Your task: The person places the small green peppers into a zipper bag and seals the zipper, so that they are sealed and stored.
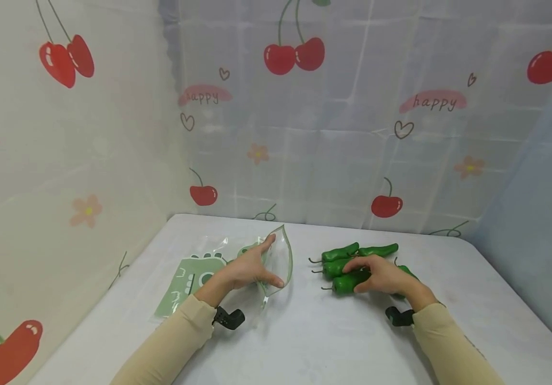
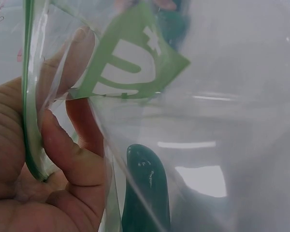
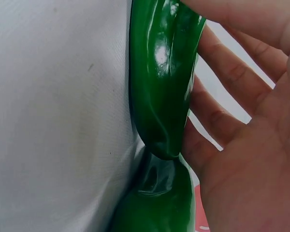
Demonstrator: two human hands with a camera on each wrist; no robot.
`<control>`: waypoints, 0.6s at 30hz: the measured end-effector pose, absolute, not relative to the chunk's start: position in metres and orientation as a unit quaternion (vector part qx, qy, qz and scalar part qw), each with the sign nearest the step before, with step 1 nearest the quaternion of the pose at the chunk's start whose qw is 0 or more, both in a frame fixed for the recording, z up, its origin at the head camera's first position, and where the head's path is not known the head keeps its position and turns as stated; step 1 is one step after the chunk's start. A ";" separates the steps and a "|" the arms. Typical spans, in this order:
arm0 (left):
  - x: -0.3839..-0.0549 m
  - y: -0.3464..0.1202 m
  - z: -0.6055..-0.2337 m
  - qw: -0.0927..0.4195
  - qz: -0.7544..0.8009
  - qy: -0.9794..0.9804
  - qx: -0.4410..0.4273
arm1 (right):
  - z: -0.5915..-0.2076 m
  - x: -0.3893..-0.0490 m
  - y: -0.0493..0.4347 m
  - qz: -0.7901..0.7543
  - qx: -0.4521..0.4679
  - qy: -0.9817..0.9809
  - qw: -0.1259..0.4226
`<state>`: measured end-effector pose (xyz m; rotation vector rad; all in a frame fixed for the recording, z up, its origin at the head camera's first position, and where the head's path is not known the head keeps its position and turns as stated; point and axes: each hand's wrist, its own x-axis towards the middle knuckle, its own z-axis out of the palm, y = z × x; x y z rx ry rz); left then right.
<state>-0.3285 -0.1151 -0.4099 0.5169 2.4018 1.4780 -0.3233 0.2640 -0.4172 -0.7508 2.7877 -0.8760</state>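
Note:
My left hand (image 1: 249, 267) holds the mouth of a clear zip bag (image 1: 282, 256) apart, thumb and fingers spread at its green-edged rim. In the left wrist view, the bag's green zip edge (image 2: 28, 96) crosses in front of the palm, and some fingers are bent against the plastic. A dark green shape like a pepper (image 2: 147, 193) shows through the film. To the right, my right hand (image 1: 383, 275) grips the nearest green pepper (image 1: 345, 283), thumb on the near side. In the right wrist view its fingers lie behind the glossy pepper (image 3: 162, 82), with another pepper (image 3: 157, 205) end to end below.
Several other green peppers lie beside the right hand, among them a back-row pepper (image 1: 340, 253) and one behind the wrist (image 1: 406, 271). The bag's printed green body (image 1: 179, 283) lies flat at the left of the white table (image 1: 300, 342). Printed curtains surround the table.

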 end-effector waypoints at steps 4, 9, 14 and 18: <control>-0.328 -0.115 -0.409 0.137 0.510 0.830 0.178 | -0.416 -0.321 0.263 -0.279 -0.245 0.925 0.074; -0.330 -0.115 -0.411 0.132 0.505 0.834 0.180 | -0.417 -0.320 0.263 -0.275 -0.243 0.926 0.087; -0.330 -0.115 -0.410 0.130 0.499 0.838 0.181 | -0.418 -0.320 0.264 -0.272 -0.243 0.926 0.101; -0.330 -0.115 -0.410 0.128 0.497 0.839 0.181 | -0.419 -0.321 0.264 -0.266 -0.251 0.925 0.102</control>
